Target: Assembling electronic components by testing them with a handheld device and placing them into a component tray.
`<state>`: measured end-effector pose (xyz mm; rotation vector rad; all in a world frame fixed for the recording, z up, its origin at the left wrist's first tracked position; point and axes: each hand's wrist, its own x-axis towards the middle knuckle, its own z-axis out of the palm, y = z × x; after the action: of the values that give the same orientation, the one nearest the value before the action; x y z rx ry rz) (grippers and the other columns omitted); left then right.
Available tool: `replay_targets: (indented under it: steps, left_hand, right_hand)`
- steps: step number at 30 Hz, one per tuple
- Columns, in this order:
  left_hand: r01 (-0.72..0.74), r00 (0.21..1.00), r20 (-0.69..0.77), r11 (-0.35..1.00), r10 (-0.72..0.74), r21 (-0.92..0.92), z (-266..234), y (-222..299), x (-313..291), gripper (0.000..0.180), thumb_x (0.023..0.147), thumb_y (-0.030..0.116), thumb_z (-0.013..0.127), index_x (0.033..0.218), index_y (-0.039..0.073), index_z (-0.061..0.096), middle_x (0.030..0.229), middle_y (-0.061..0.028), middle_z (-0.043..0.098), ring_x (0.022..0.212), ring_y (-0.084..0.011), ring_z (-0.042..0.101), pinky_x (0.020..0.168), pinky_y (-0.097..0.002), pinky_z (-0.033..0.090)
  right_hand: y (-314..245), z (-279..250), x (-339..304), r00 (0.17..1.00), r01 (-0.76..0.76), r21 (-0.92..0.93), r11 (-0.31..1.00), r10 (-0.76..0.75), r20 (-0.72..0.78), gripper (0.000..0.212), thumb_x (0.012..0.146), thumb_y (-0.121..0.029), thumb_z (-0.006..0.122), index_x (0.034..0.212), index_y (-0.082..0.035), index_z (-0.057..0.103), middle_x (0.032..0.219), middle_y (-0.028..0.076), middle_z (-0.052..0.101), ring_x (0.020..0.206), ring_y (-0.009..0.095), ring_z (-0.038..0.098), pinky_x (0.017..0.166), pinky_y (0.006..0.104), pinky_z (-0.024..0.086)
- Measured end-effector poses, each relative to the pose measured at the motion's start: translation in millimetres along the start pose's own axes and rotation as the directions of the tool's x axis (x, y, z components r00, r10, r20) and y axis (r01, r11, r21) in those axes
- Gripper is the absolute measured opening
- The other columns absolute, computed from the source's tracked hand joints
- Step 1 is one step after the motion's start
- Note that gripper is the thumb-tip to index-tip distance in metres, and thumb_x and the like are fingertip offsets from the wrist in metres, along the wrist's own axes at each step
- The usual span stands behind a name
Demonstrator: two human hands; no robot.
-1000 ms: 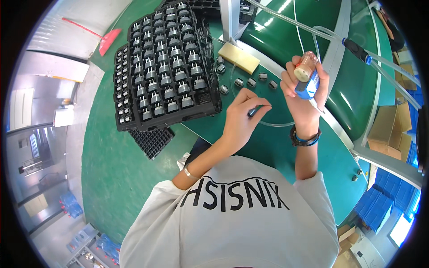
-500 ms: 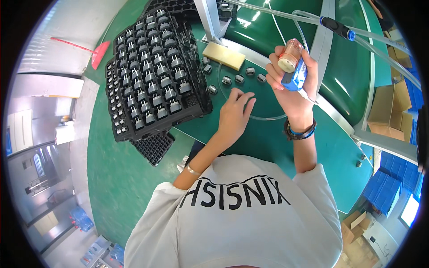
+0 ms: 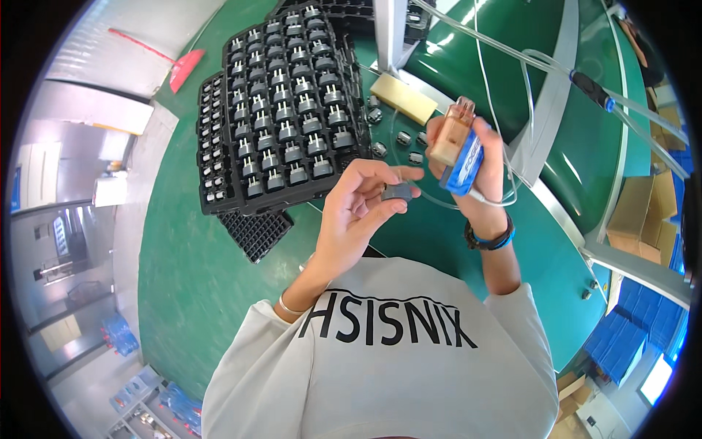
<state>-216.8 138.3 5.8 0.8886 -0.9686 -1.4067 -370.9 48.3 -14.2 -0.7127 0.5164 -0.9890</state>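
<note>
My left hand (image 3: pixel 358 208) has a small grey plug part (image 3: pixel 397 192) pinched between thumb and fingers, just right of the tray's near corner. My right hand (image 3: pixel 468 161) is wrapped around a handheld tool with a blue block (image 3: pixel 462 167) and an amber see-through cylinder (image 3: pixel 450 139); a thin clear hose (image 3: pixel 504 201) loops beside the wrist. The two hands are close together but apart. Several loose metal-and-black parts, such as this one (image 3: pixel 404 137), lie on the green table (image 3: pixel 439 234) behind them. A black tray (image 3: pixel 259 201) at left carries rows of grey plugs with upright metal pins.
A yellow foam block (image 3: pixel 404 98) lies beside a white metal post (image 3: pixel 389 36). Past the rail runs a green belt (image 3: pixel 578 139). A blue-and-black hose fitting (image 3: pixel 591 91) hangs at upper right. Cardboard (image 3: pixel 636 197) and blue boxes (image 3: pixel 621 344) stand at right.
My left hand has turned palm up and come nearer me, with a grey plug part now visible in its fingers. My right hand has lowered and tilted the tool toward it. The view has shifted.
</note>
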Motion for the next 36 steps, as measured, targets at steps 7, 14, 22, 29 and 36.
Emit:
replay_targets:
  steps: [7, 14, 22, 29, 36]
  left_hand:
    - [-0.337, 0.94, 0.001, 0.925, 0.342, 0.176, -17, -7, 1, 0.023, 0.07, -0.011, 0.061, 0.09, -0.002, 0.056, 0.099, -0.0101, 0.047, 0.086, -0.016, 0.054, 0.072, -0.0255, 0.049]
    - [-0.303, 0.952, -0.023, 0.949, 0.306, 0.091, -17, -6, 2, 0.025, 0.066, -0.012, 0.064, 0.089, -0.003, 0.06, 0.099, -0.0078, 0.044, 0.085, -0.0161, 0.052, 0.07, -0.0255, 0.051]
    - [-0.426, 0.888, -0.089, 0.88, 0.451, 0.21, -15, -18, -2, 0.027, 0.063, -0.006, 0.07, 0.088, 0.0, 0.062, 0.095, -0.0071, 0.046, 0.085, -0.0162, 0.052, 0.069, -0.026, 0.048]
    - [-0.474, 0.857, 0.001, 0.786, 0.516, 0.398, -16, -13, -6, 0.038, 0.056, 0.004, 0.077, 0.09, 0.005, 0.06, 0.09, -0.0073, 0.052, 0.077, -0.0184, 0.053, 0.066, -0.0266, 0.045]
    - [-0.165, 0.879, -0.15, 0.582, 0.454, 0.796, -58, 15, -6, 0.029, 0.063, 0.006, 0.072, 0.089, 0.004, 0.058, 0.087, -0.0054, 0.053, 0.076, -0.0179, 0.051, 0.07, -0.029, 0.043]
  right_hand:
    - [10, 31, 2, 0.997, -0.051, -0.065, 0.997, 0.054, 0.055, 0.049, 0.083, -0.043, 0.041, 0.101, 0.002, 0.049, 0.094, 0.008, 0.054, 0.068, 0.01, 0.053, 0.052, 0.02, 0.04]
    - [15, 38, 0, 0.985, -0.17, -0.041, 0.985, 0.171, 0.037, 0.046, 0.083, -0.041, 0.041, 0.098, 0.001, 0.051, 0.089, 0.008, 0.055, 0.071, 0.012, 0.055, 0.058, 0.0222, 0.044]
    - [16, 48, -8, 0.986, -0.164, -0.081, 0.983, 0.162, -0.026, 0.045, 0.084, -0.041, 0.042, 0.096, 0.001, 0.051, 0.087, 0.009, 0.055, 0.071, 0.013, 0.055, 0.059, 0.0232, 0.046]
    - [19, 38, -12, 0.987, -0.096, -0.12, 0.988, 0.111, 0.118, 0.046, 0.082, -0.042, 0.044, 0.097, 0.001, 0.048, 0.087, 0.009, 0.053, 0.071, 0.011, 0.054, 0.06, 0.0231, 0.045]
    - [16, -26, 48, 0.985, 0.155, -0.208, 0.966, -0.168, -0.045, 0.041, 0.08, -0.025, 0.051, 0.113, -0.004, 0.041, 0.107, 0.011, 0.049, 0.097, 0.02, 0.052, 0.084, 0.032, 0.043]
